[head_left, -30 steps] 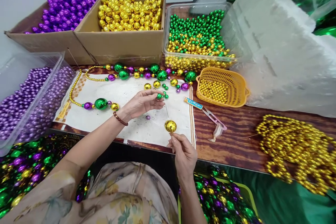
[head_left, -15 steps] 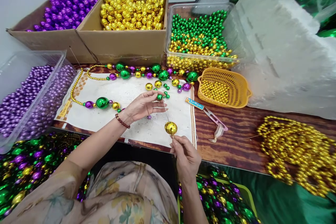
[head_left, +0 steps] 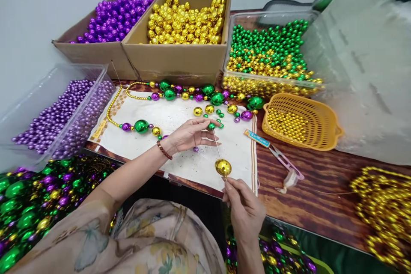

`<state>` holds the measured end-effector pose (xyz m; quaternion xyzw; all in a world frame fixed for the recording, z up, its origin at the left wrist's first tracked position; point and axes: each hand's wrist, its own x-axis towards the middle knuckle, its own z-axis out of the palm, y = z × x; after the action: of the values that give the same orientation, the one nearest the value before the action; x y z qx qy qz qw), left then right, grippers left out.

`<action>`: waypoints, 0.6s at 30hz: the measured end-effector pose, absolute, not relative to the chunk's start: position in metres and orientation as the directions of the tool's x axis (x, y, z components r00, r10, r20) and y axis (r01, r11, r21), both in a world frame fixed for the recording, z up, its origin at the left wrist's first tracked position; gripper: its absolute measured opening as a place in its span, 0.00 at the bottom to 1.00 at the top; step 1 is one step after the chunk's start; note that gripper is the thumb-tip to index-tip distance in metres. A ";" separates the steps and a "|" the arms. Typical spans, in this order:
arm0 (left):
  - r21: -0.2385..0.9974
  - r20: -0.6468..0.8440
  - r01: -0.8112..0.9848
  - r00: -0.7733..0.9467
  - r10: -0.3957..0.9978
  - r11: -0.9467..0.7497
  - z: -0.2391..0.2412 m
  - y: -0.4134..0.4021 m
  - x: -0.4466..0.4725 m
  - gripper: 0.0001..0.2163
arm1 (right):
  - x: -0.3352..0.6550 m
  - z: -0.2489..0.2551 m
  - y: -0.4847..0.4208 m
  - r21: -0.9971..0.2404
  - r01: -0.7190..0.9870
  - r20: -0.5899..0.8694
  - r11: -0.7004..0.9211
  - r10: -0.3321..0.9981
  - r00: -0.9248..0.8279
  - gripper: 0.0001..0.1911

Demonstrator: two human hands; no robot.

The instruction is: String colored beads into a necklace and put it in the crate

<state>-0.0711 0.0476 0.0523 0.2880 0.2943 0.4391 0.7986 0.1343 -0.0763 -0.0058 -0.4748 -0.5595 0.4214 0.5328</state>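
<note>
My left hand (head_left: 194, 136) pinches a small green bead (head_left: 211, 126) between thumb and fingertip, its other fingers held loosely apart. The bead is at the upper end of a thin needle (head_left: 217, 144); I cannot tell whether the needle passes through it. Lower on that needle sits a large shiny gold bead (head_left: 223, 167). Just beneath it, my right hand (head_left: 244, 205) grips the needle's lower end between thumb and fingers. A partly strung necklace of green, purple and gold beads (head_left: 141, 126) loops over the white cloth (head_left: 180, 167). Several loose gold beads (head_left: 209, 108) and green beads (head_left: 219, 114) lie beyond my left hand.
Cardboard boxes of purple beads (head_left: 93, 53) and gold beads (head_left: 176, 58) stand at the back. Clear bins hold purple beads (head_left: 64, 124) and green and gold beads (head_left: 269, 47). Right of the cloth are an orange basket (head_left: 321, 137), a pink-handled cutter (head_left: 285, 160) and gold strands (head_left: 382, 209).
The head view has swung, so the scene sits farther right and slightly lower. Both hands keep their grips on the green bead and the needle, with the gold bead still between them.
</note>
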 end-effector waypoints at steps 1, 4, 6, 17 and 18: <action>0.734 -0.212 -0.520 0.435 0.875 0.436 0.053 0.047 -0.073 0.11 | 0.134 -0.006 -0.076 -0.980 0.083 0.185 0.183 0.983 0.014 0.07; 0.805 -0.197 -0.449 0.415 0.888 0.388 0.058 0.049 -0.079 0.11 | 0.134 -0.006 -0.076 -0.986 0.083 0.144 0.143 0.989 0.011 0.06; 0.849 -0.185 -0.389 0.415 0.891 0.357 0.063 0.051 -0.083 0.11 | 0.133 -0.005 -0.076 -0.992 0.067 0.109 0.107 0.994 0.019 0.06; 0.967 -0.218 0.000 0.515 0.829 0.255 0.076 0.033 -0.092 0.18 | 0.116 -0.018 -0.052 -0.892 -0.366 -0.302 -0.266 0.952 0.044 0.18; 0.973 -0.209 0.022 0.488 0.848 0.228 0.079 0.034 -0.101 0.18 | 0.119 -0.020 -0.048 -0.884 -0.375 -0.321 -0.280 0.946 0.051 0.19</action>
<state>-0.1010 0.0343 0.0793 0.5402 0.4023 0.3070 0.6723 0.1190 -0.0481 -0.0204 -0.4976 -0.2869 0.6264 0.5269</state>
